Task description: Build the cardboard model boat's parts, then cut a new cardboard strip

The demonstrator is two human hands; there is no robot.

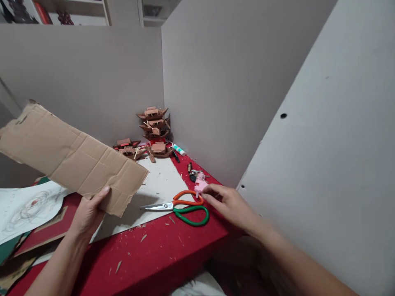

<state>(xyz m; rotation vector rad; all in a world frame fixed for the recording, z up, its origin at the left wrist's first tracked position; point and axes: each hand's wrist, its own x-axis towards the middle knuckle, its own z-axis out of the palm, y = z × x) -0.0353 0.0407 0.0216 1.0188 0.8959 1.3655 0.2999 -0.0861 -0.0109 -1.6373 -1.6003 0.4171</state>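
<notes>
My left hand (88, 213) grips a long piece of brown cardboard (83, 158) near its lower edge, thumb on the near face. The cardboard is creased, has ragged ends, and is held tilted above the table. At the right, my right hand (226, 203) pinches at a small pink object (201, 182), whose kind I cannot make out. Just below those fingers lie scissors (166, 206) with one orange and one green handle. Their blades point left onto a white board (163, 176). Keys (194, 174) lie beside the pink object.
Small brown model boats (154, 123) are stacked in the far corner. A white and green tube (179, 149) and a black pen (175, 157) lie near them. Drawn-on paper (27, 209) is at the left. Wood shavings dot the red tabletop (148, 255). Grey panels (216, 82) enclose the back and right.
</notes>
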